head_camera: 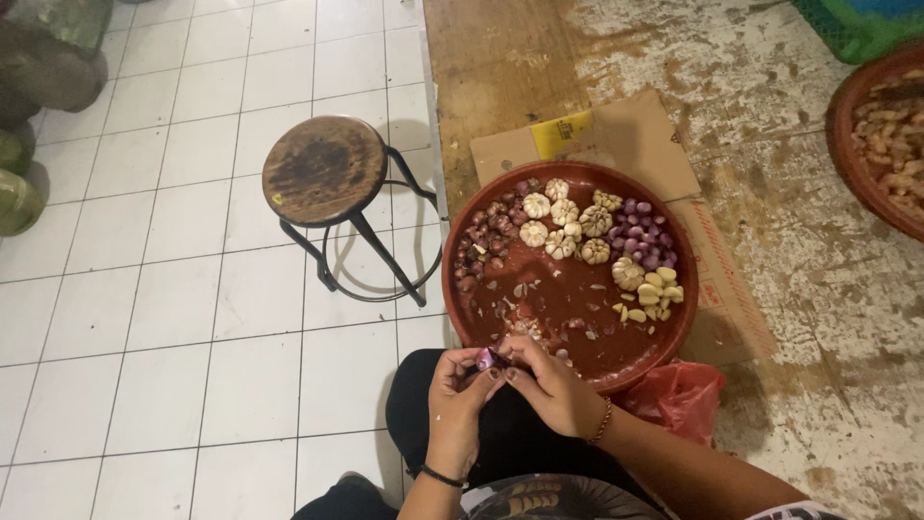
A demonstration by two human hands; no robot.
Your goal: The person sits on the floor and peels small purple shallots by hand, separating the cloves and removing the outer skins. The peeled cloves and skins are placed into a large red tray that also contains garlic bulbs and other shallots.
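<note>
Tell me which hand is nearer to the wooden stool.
The left hand is nearer: it sits below and right of the stool, over the tiled floor's edge. The right hand lies farther right, at the red tray's near rim.

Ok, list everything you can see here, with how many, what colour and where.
Round tray: one, dark red, on cardboard at centre.
Garlic bulbs: about nine, white, upper part of the tray.
Peeled shallots: a heap, purple, right of the bulbs.
Unpeeled shallots: a heap, dark red, left of the tray.
Peeled garlic cloves: a small heap, pale yellow, right edge.
Stool: one, brown wooden seat on black legs, on white tiles.
Plastic bag: one, red, beside the tray.
Second tray: one, reddish, partly out of view at right.
Left hand: fingers on a purple shallot.
Right hand: also touching it.
</note>
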